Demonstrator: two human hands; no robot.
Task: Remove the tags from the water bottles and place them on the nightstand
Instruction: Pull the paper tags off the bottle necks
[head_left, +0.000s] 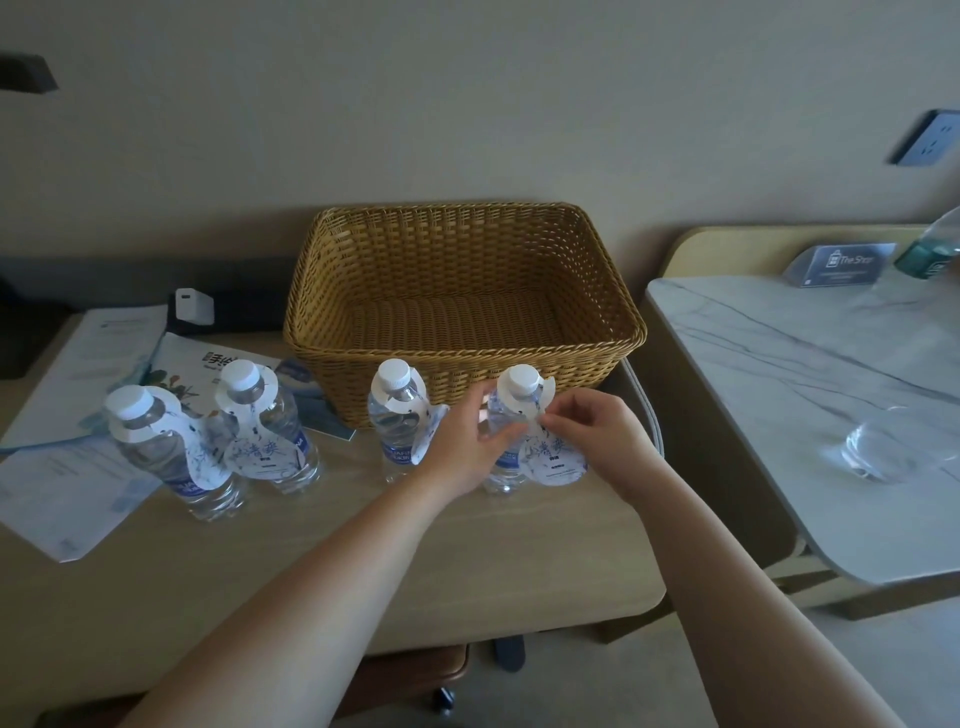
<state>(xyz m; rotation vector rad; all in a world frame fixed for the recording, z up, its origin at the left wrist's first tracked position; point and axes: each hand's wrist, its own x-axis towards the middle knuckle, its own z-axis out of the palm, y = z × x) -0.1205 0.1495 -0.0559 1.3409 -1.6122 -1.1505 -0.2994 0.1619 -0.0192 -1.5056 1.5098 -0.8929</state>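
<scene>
Four tagged bottles stand upright in front of the basket (462, 291). Left hand (467, 447) grips the rightmost bottle (501, 457). Right hand (592, 436) pinches its tag (553, 457), looped over the neck and hanging down; likely lifts off upward.

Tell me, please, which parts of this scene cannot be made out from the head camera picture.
- Rightmost bottle: the left hand hides most of its body.
- Its tag: the small print is too small to read.
- Green-labelled bottle: cut off by the right edge.
- Clear item on the marble table: too blurred to identify.
- Right hand: its fingers meet at the tag's neck, which they partly cover.
</scene>
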